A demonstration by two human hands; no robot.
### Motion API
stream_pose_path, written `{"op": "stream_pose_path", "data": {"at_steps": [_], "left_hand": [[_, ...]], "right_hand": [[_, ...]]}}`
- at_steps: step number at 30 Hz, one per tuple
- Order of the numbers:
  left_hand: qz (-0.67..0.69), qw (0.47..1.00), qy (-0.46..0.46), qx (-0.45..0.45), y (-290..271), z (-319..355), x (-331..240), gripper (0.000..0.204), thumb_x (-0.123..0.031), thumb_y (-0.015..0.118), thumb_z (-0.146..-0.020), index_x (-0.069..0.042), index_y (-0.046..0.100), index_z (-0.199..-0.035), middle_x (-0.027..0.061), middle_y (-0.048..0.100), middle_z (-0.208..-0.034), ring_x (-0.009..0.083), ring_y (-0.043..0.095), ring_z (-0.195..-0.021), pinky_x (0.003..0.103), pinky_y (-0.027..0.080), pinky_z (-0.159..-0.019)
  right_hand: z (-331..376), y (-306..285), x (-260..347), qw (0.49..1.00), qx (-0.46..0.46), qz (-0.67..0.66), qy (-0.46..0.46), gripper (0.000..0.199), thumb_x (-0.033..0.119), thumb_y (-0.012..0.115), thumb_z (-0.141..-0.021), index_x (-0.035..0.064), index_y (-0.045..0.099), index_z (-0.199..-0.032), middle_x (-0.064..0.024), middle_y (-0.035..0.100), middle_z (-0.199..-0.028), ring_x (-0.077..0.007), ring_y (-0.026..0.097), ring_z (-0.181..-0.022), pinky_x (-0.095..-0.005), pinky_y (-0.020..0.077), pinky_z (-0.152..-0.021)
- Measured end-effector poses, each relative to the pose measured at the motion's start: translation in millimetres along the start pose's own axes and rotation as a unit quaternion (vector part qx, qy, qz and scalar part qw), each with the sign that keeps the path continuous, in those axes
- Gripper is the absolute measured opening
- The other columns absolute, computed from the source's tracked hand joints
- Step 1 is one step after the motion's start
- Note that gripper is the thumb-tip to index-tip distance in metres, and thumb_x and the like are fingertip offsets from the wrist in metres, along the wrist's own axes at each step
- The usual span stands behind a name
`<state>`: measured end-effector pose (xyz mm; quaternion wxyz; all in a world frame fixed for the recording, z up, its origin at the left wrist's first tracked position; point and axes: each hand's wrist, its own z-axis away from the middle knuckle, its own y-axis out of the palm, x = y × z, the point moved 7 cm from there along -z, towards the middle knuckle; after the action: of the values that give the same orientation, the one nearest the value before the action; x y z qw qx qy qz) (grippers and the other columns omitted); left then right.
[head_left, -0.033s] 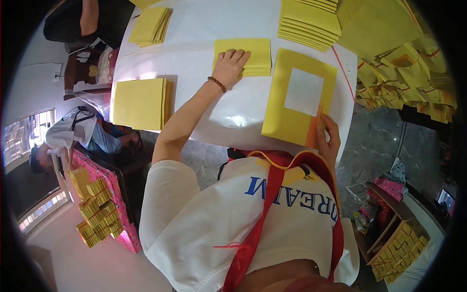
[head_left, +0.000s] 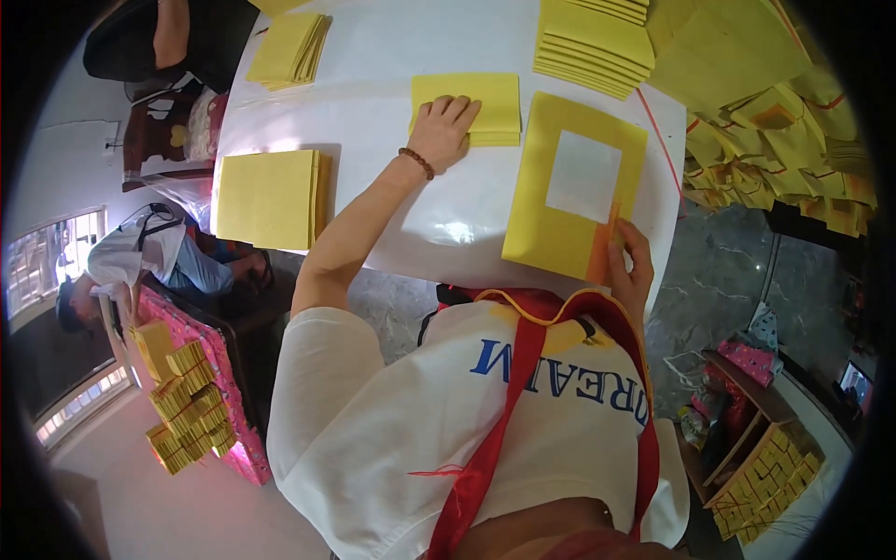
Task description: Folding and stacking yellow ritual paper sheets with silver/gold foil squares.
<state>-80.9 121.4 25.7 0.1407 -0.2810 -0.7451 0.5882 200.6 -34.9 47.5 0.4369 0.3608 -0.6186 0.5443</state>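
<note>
My left hand (head_left: 444, 131), with a beaded bracelet at the wrist, presses down on a small stack of folded yellow paper (head_left: 499, 103). Its fingers rest flattish and slightly bent on the top sheet. To the right lies a larger yellow sheet (head_left: 537, 224) with a pale white rectangle (head_left: 583, 173) in its middle. At that sheet's lower right corner, my right hand (head_left: 632, 266) is closed round a narrow orange strip (head_left: 599, 252), which lies along the sheet's edge. The thumb of this hand is hard to make out.
Yellow paper stacks stand on the white table (head_left: 373, 56): one at left (head_left: 266, 201), one at far left (head_left: 285, 51), one at far right (head_left: 593, 47). Many yellow papers (head_left: 775, 140) heap beyond the right edge. At left a person (head_left: 159, 247) bends near tied bundles (head_left: 191, 401).
</note>
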Motion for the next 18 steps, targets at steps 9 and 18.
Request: {"op": "stream_pose_path", "data": {"at_steps": [9,18], "left_hand": [[-0.087,0.994,0.069,0.014,12,9,-6,0.049,-0.038,0.051,-0.084,-0.012,0.045,-0.125,0.0118,0.046,-0.117,0.0253,0.044,-0.103,0.038,0.038,-0.082],[-0.156,0.985,0.038,0.071,25,11,-7,0.066,-0.051,0.048,-0.082,-0.007,0.038,-0.130,0.0158,0.039,-0.128,0.0307,0.040,-0.112,0.043,0.034,-0.089]], "right_hand": [[0,-2,5,0.999,0.010,0.029,-0.019,0.026,0.010,0.055,-0.085,0.0015,0.056,-0.109,-0.0130,0.053,-0.117,-0.0255,0.047,-0.113,-0.0334,0.0358,-0.095],[-7,-6,17,0.975,0.010,0.182,-0.129,0.021,0.010,0.058,-0.081,0.0052,0.062,-0.101,-0.0091,0.056,-0.113,-0.0271,0.047,-0.112,-0.0348,0.0368,-0.095]]}}
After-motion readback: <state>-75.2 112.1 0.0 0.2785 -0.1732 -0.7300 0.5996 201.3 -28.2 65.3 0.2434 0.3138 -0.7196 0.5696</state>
